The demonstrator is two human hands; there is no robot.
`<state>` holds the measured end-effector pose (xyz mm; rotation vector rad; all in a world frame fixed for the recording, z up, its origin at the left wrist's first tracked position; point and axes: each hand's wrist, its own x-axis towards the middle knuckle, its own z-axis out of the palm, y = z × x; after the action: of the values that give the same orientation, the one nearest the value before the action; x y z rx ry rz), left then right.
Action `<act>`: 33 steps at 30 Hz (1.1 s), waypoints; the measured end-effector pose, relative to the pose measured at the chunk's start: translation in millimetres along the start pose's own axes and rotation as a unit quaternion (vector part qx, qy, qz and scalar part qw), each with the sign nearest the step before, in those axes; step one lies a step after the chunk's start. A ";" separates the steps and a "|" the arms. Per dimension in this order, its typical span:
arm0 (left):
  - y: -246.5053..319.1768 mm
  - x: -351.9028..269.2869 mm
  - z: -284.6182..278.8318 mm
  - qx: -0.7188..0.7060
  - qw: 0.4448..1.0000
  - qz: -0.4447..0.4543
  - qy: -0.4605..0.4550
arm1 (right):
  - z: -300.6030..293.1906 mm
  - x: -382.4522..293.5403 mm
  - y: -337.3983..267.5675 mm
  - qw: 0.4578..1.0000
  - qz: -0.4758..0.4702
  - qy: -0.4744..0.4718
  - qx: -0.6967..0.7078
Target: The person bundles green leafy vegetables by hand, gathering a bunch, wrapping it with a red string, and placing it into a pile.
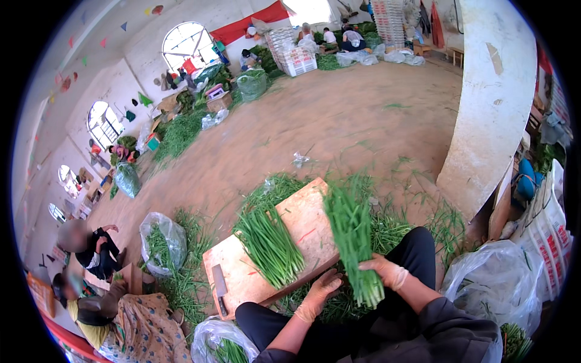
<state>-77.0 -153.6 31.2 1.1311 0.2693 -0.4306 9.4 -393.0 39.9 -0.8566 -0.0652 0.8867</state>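
Note:
My right hand (381, 268), in a thin glove, grips a bundle of long green stalks (349, 227), probably garlic chives, near its pale cut ends. The leafy end reaches past the right edge of a wooden cutting board (313, 213). Beside that bundle, my gloved left hand (321, 290) is held with fingers apart and nothing in it, just off the board's near edge. A second bundle of stalks (272, 245) lies across the middle of the board. At the board's left end rests a kitchen knife (219, 286) with a dark handle.
Loose green trimmings (390, 231) litter the floor around the board. Clear plastic bags (163, 242) with greens stand at left, and another plastic bag (494, 277) is at right. Two people (102, 254) sit at left. A white pillar (490, 100) rises at right, near white crates (547, 236).

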 end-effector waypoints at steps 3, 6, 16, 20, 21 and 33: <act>-20.4 39.0 12.1 -0.094 0.995 0.014 -0.037 | 13.5 20.5 12.8 0.975 -0.049 0.065 -0.208; -60.5 75.3 9.4 -0.131 0.991 -0.016 0.034 | -9.8 45.6 46.2 0.903 0.027 0.103 -0.417; -73.0 80.3 -14.8 -0.180 0.977 -0.085 0.072 | -10.7 53.5 73.7 0.942 0.090 0.074 -0.316; -67.8 74.8 -19.4 -0.236 0.967 -0.090 0.035 | 27.0 33.1 40.7 0.959 0.078 0.056 -0.267; -57.3 74.6 -12.4 -0.213 0.974 -0.069 0.040 | 25.5 31.3 40.4 0.950 0.056 0.063 -0.300; 100.0 72.3 23.9 0.013 0.955 0.285 0.078 | 50.0 100.2 -41.0 0.766 -0.352 -0.012 -0.538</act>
<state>33.1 -153.9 91.7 1.2109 0.0655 0.1685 82.4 -304.7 73.2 -1.7263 -0.9407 0.0463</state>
